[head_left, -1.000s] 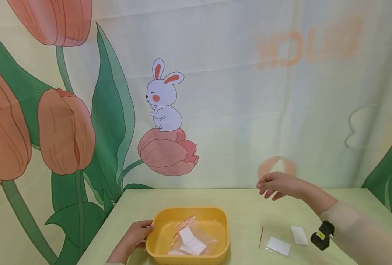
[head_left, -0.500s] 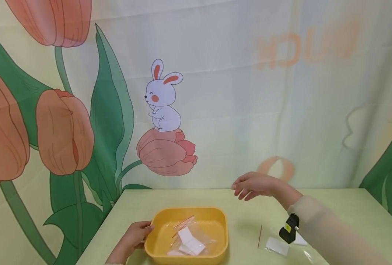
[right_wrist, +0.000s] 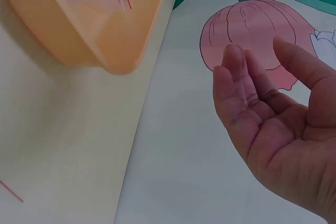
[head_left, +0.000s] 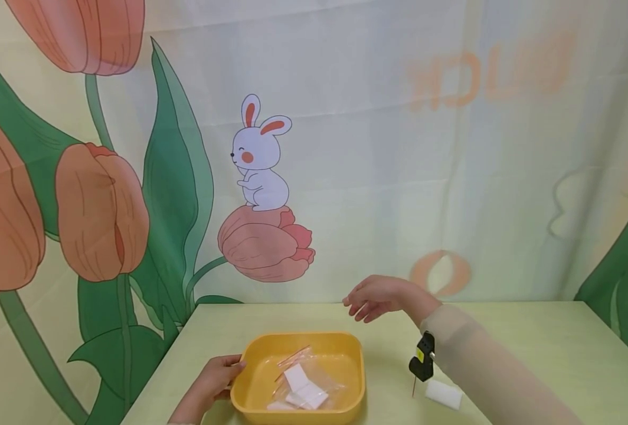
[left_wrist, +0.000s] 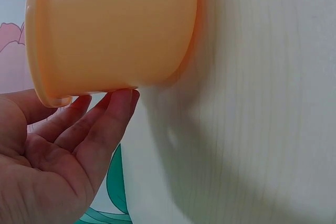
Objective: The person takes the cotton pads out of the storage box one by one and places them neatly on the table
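Observation:
My left hand [head_left: 215,382] grips a yellow plastic tub [head_left: 363,378] at its left side. In the left wrist view the thumb lies at the rim and the fingers press the outer wall [left_wrist: 115,30]. Inside the tub lie clear zip bags [head_left: 304,386] with red seal lines and flat white pieces in them. My right hand [head_left: 380,296] hovers above the table behind the tub's right corner, fingers loosely bent and holding nothing. On the table right of the tub lies another clear bag with a white piece [head_left: 444,394], partly hidden by the right forearm.
The pale green table [head_left: 223,321] meets a printed curtain [head_left: 378,177] with tulips and a rabbit at its far edge. A black device [head_left: 423,357] is strapped to the right wrist. The right sleeve [head_left: 489,366] crosses the table's right part.
My right hand has moved left, from above the table's right part toward the tub, and its forearm now hides one white piece. The left hand and tub stay in place.

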Demonstrator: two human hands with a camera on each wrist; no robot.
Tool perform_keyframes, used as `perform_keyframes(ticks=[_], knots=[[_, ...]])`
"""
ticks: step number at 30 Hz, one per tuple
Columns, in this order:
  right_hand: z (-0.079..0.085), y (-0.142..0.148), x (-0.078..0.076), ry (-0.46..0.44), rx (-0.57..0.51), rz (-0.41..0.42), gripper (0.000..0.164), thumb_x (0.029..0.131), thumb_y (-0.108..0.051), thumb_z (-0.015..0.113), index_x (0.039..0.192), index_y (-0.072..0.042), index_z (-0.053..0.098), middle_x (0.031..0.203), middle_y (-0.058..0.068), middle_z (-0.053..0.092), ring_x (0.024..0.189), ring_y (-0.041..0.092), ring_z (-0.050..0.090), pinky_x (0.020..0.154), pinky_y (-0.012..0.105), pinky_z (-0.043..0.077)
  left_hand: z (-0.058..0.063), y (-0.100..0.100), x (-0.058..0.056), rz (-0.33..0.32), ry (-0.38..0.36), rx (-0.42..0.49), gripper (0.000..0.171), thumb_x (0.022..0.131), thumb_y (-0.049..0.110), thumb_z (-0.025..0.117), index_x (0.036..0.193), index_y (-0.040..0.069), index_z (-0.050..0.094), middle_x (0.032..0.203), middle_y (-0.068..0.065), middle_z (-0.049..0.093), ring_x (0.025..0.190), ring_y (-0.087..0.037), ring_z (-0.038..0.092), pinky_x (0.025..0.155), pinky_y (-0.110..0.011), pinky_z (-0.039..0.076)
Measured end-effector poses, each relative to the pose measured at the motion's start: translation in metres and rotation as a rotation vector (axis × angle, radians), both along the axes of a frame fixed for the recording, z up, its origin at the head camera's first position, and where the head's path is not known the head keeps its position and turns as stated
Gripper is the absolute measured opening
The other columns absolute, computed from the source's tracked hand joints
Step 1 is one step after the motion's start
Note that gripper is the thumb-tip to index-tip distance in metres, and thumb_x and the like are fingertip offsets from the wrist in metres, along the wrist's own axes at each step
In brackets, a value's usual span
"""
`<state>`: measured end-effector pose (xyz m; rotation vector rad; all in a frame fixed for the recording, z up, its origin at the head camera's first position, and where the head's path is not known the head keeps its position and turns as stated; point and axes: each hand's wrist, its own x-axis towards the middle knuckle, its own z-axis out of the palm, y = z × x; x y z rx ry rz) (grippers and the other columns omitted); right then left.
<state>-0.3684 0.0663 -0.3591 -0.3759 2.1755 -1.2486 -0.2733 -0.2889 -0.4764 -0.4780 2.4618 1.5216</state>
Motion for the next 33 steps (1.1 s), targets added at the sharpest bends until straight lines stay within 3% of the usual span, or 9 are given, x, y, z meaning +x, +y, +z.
perform_keyframes(ticks=[8, 16, 25, 33], knots=[[-0.004, -0.030, 0.002, -0.014, 0.072, -0.035, 0.031, 0.099, -0.026, 0.067, 0.116, -0.001, 0.070, 0.109, 0.016, 0.075, 0.087, 0.019, 0.073, 0.087, 0.033, 0.065, 0.001, 0.001, 0.000, 0.007, -0.010, -0.002, 0.047, 0.106, 0.017, 0.055, 0.143, -0.011, 0.049, 0.122, -0.024, 0.069, 0.086, -0.014, 0.069, 0.075, -0.033, 0.065], [-0.019, -0.056, 0.003, -0.038, 0.123, -0.075, 0.032, 0.097, -0.025, 0.071, 0.119, -0.002, 0.070, 0.113, 0.017, 0.075, 0.096, 0.026, 0.075, 0.090, 0.035, 0.064, 0.000, 0.000, -0.002, 0.006, -0.009, -0.001, 0.046, 0.106, 0.017, 0.055, 0.142, -0.012, 0.050, 0.122, -0.024, 0.069, 0.086, -0.015, 0.069, 0.075, -0.034, 0.065], [-0.040, -0.081, 0.011, -0.039, 0.161, -0.105, 0.027, 0.093, -0.026, 0.075, 0.110, -0.005, 0.073, 0.100, 0.012, 0.074, 0.097, 0.028, 0.075, 0.093, 0.040, 0.063, 0.000, 0.000, 0.000, 0.004, -0.004, 0.001, 0.046, 0.107, 0.017, 0.054, 0.143, -0.012, 0.049, 0.124, -0.025, 0.069, 0.086, -0.014, 0.069, 0.075, -0.034, 0.065], [-0.055, -0.091, 0.015, -0.048, 0.163, -0.126, 0.024, 0.093, -0.027, 0.075, 0.105, -0.006, 0.073, 0.097, 0.011, 0.074, 0.090, 0.026, 0.073, 0.090, 0.037, 0.064, -0.001, -0.001, 0.000, -0.006, 0.005, -0.002, 0.047, 0.106, 0.016, 0.055, 0.143, -0.013, 0.049, 0.124, -0.026, 0.069, 0.086, -0.015, 0.069, 0.075, -0.034, 0.065]])
